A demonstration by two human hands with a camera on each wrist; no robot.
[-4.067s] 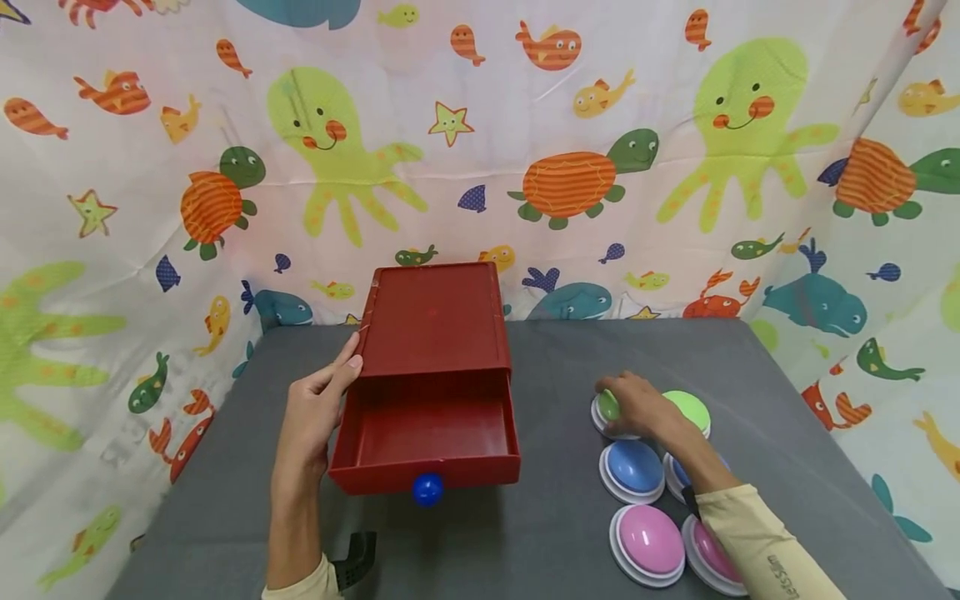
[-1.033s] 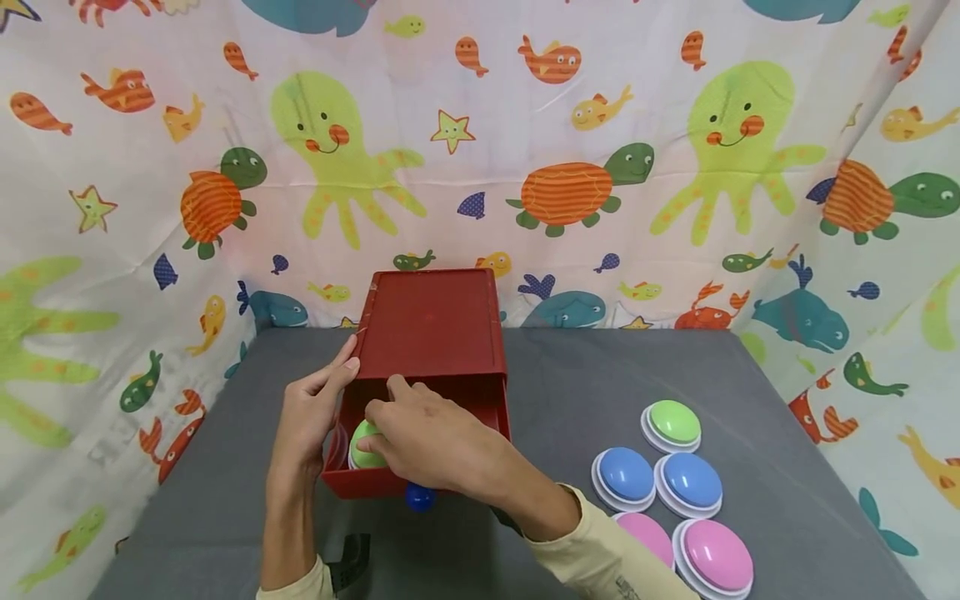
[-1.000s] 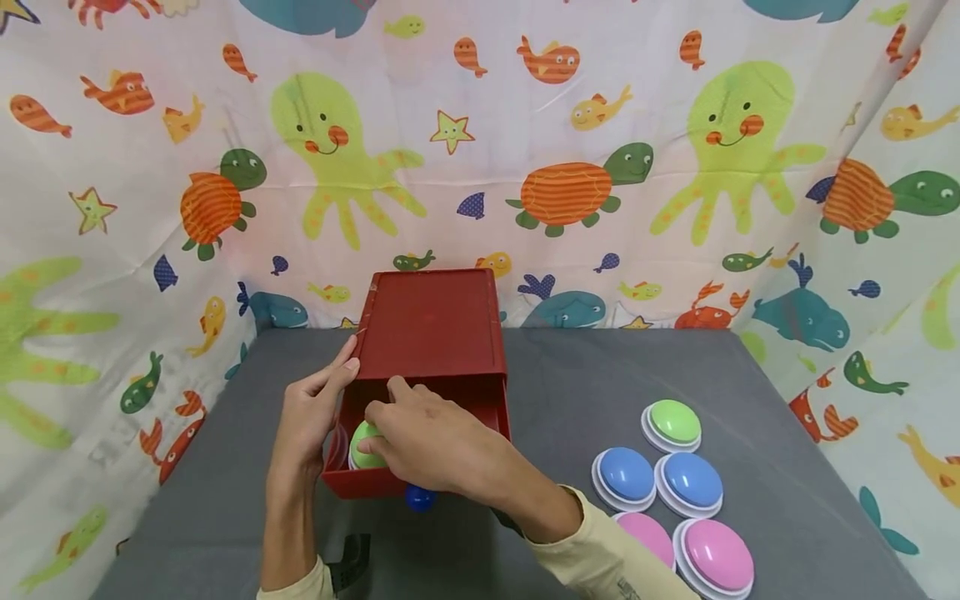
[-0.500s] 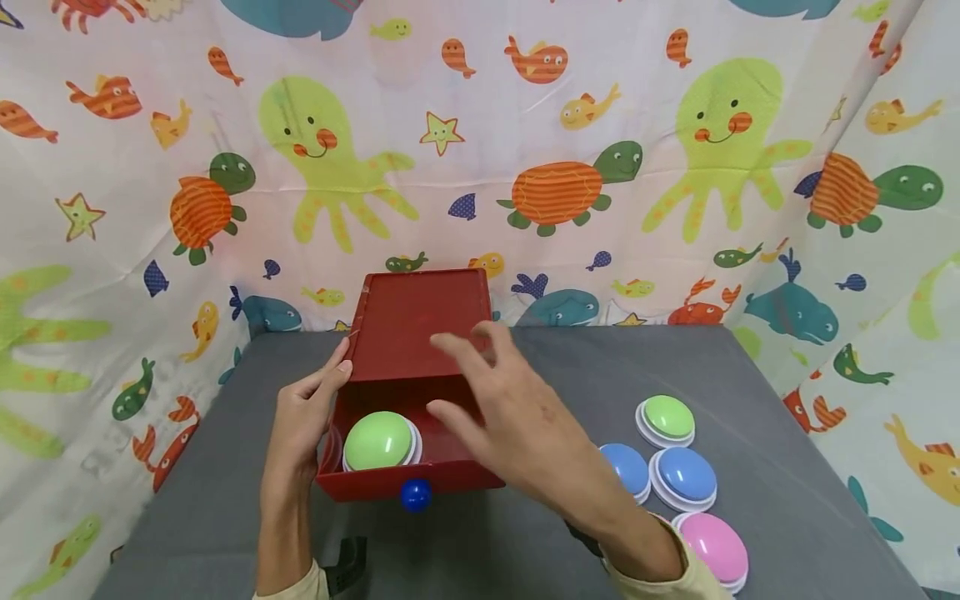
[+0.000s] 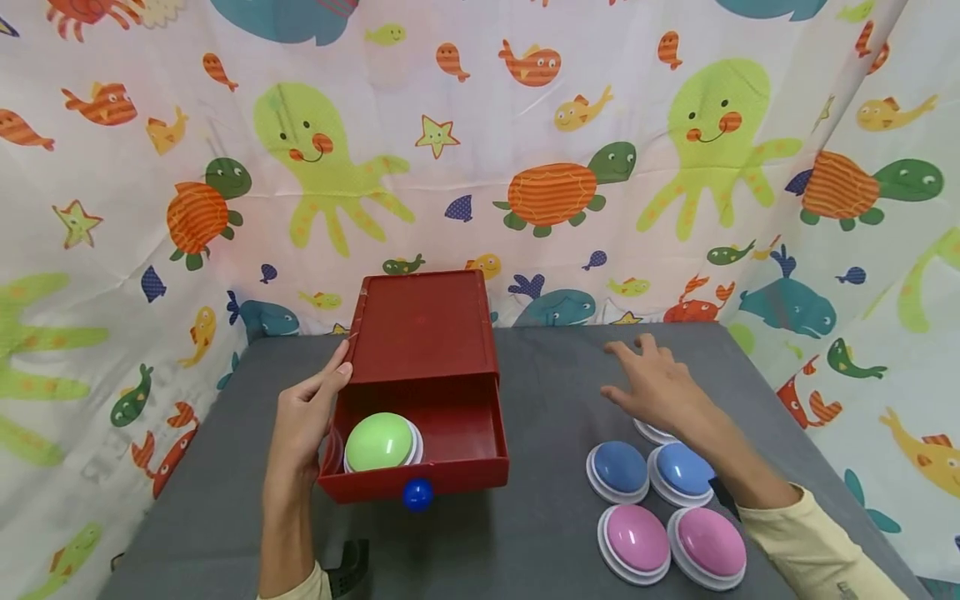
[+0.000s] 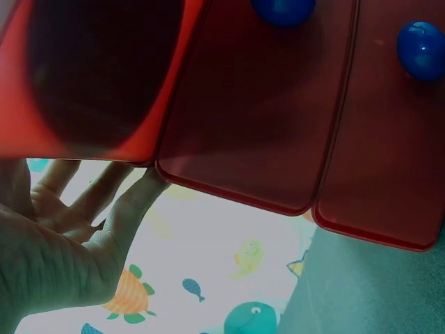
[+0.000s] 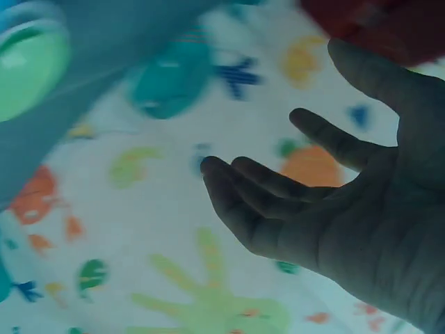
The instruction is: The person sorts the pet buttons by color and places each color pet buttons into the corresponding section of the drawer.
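Note:
A red drawer box [image 5: 423, 333] stands on the table with its top drawer [image 5: 468, 477] pulled out. Inside that drawer, at its left, lies a domed green push light [image 5: 378, 442] with a white rim. My left hand [image 5: 307, 408] rests against the box's left side; the left wrist view has its fingers [image 6: 128, 202] extended along the red edge. Over at the right, my right hand [image 5: 663, 387] hovers with spread fingers, holding nothing. Below it a second green push light [image 5: 652, 432] is mostly hidden, though its green dome shows in the right wrist view.
Two blue push lights [image 5: 617, 468] and two pink ones [image 5: 637, 537] sit in pairs on the grey table [image 5: 540, 533], right of the box. A blue ball knob [image 5: 417, 495] juts from the drawer front. A sea-animal curtain [image 5: 450, 183] hangs behind.
My right hand gripped a green push light on the table, set it in the drawer, let go and swung back right. The left hand stayed at the box.

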